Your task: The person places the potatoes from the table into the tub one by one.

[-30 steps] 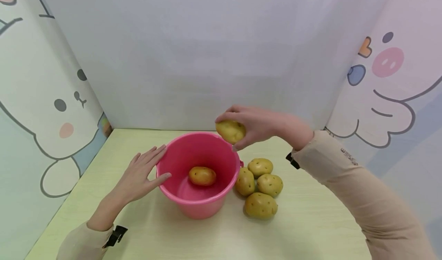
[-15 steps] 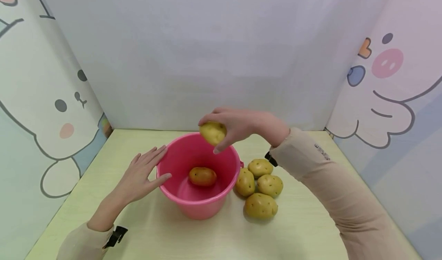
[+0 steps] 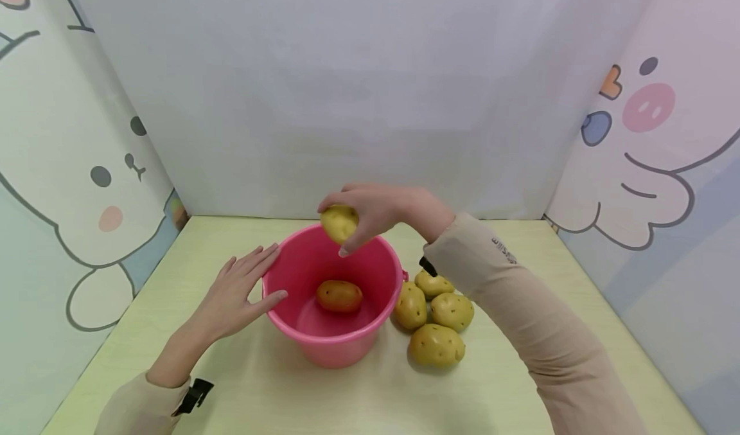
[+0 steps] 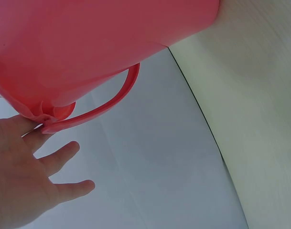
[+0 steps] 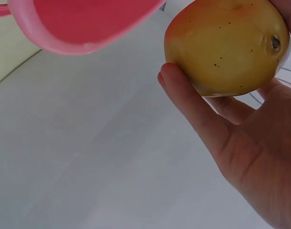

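A pink bucket stands upright on the table, with one potato lying at its bottom. My left hand rests on the bucket's left rim, fingers spread and fairly straight; in the left wrist view its fingers lie by the handle joint. Over the far part of the bucket's mouth, my right hand grips another potato between thumb and fingers. That held potato shows dark specks and an eye in the right wrist view, beside the bucket's rim.
To the bucket's right, several potatoes lie in a cluster on the pale wooden table. My right forearm passes above the rearmost one and partly covers it. A white wall closes off the back, with cartoon-printed panels at both sides.
My right hand has carried its potato leftward, from the bucket's right rim to over its mouth. The left hand, the bucket and the other potatoes have stayed in place.
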Tool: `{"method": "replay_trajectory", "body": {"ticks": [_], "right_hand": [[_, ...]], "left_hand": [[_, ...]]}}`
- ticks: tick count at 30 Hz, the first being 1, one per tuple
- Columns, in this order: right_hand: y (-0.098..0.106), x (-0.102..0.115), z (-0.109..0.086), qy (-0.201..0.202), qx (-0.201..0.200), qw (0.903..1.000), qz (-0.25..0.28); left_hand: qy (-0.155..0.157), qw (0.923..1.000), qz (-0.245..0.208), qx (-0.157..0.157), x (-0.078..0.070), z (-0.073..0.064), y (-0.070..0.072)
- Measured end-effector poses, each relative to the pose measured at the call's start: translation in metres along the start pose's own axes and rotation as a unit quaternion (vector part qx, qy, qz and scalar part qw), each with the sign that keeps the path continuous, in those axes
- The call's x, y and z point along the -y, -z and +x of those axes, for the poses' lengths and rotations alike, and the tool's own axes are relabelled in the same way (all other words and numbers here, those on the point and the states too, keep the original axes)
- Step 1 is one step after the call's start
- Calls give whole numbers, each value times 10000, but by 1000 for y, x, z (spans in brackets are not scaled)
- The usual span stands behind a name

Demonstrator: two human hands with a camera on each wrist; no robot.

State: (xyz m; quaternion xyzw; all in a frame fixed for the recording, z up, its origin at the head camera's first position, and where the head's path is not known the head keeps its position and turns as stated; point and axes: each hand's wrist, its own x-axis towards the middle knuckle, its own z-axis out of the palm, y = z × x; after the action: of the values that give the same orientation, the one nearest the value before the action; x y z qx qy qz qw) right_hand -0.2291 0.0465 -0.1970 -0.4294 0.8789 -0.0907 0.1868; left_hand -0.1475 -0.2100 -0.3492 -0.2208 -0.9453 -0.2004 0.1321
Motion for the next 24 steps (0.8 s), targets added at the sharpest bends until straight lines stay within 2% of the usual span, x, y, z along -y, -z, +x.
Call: {"method": "replay_trajectory", "body": {"ticks": [13, 24], "right_hand": [[-12, 12, 24, -352, 344, 9988, 6], [-23, 14, 36, -813, 498, 9949, 325]], "left_hand": [[2, 10000, 15, 0, 0, 0, 0], [-25, 10000, -18, -62, 0, -1, -1]]}}
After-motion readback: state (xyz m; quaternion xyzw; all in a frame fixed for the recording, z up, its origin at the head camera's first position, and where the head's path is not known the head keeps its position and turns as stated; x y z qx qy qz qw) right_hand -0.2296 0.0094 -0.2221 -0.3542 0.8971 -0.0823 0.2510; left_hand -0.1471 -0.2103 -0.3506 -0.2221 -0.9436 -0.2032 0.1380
